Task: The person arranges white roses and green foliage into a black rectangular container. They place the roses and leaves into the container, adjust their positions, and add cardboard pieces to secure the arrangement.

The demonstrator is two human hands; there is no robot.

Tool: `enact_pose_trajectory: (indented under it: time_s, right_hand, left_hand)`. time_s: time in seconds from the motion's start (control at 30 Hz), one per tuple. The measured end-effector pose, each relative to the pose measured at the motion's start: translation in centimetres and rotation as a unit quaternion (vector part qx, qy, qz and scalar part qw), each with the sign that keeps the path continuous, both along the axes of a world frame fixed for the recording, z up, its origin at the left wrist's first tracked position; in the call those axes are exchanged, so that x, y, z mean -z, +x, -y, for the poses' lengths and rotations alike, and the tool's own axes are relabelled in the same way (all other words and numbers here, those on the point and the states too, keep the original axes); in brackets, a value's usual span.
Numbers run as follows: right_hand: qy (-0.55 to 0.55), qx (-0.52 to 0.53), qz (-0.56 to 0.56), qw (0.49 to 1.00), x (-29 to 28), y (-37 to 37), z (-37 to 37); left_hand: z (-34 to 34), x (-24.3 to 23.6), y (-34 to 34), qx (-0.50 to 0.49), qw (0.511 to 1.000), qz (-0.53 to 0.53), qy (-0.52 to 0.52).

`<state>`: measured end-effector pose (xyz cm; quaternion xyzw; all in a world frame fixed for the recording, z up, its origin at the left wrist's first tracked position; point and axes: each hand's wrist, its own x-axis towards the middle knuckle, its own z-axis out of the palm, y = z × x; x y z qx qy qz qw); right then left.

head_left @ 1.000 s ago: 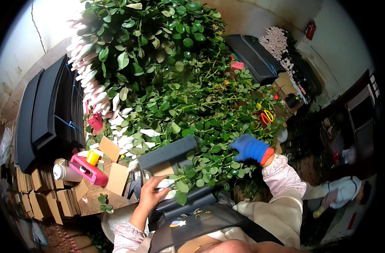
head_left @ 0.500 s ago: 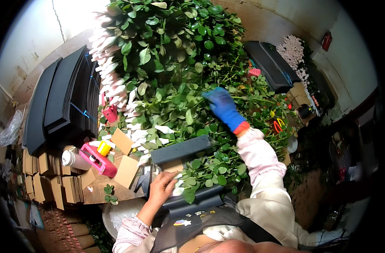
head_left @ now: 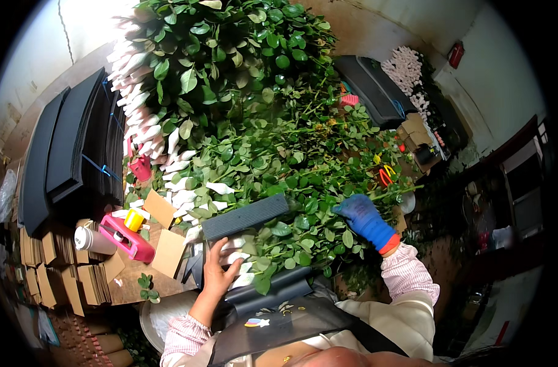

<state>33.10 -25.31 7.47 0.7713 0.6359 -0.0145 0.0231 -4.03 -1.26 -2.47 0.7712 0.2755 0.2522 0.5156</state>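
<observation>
My bare left hand is at several white-sleeved rose buds near the table's front edge, its thumb and fingers apart and touching them. Just beyond these buds lies a dark grey ribbed strip. Leafy stems run from the buds toward the right. At their right end my right hand, in a blue glove with an orange cuff, has its fingers closed on a rose stem, mostly hidden by leaves. A large heap of roses rises beyond, with white-sleeved heads along its left side.
Stacked black sheets stand at left. Before them are a pink container, a white lidded cup and cardboard pieces. Orange-and-yellow handled cutters lie right of the stems. More black sheets sit at far right.
My right hand has come back from the rose heap, nearer and to the right. My left hand has opened its fingers more around the buds. The whole view has shifted slightly.
</observation>
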Motion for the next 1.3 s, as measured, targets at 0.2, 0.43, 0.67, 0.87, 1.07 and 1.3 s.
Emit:
enact_pose_trajectory:
  time_s: [0.2, 0.43, 0.67, 0.87, 1.07, 1.3]
  right_hand:
    - [-0.355, 0.091, 0.158, 0.917, -1.4, -0.6, -6.3]
    - [-0.056, 0.015, 0.173, 0.983, -0.6, 2.6, -19.6]
    - [-0.3, 0.206, 0.109, 0.925, -1.1, 2.0, -12.9]
    - [-0.065, 0.203, -0.03, 0.977, 4.6, -0.7, -2.2]
    - [0.032, 0.266, -0.522, 0.81, 1.1, 5.8, 0.4]
    - [0.197, 0.046, -0.064, 0.977, 0.3, 5.7, -17.8]
  left_hand:
    - [-0.7, -1.5, 0.4, 0.063, 0.996, -0.042, 0.054]
    - [-1.3, -1.8, 0.2, 0.1, 0.99, -0.092, 0.048]
    - [-1.3, -1.5, 0.4, 0.085, 0.992, -0.086, 0.035]
    - [-1.4, -2.2, 0.9, 0.108, 0.986, -0.085, 0.098]
    - [-0.4, -1.0, 2.0, 0.009, 0.998, -0.053, 0.025]
    - [0.7, 0.2, 3.2, -0.059, 0.991, -0.033, 0.114]
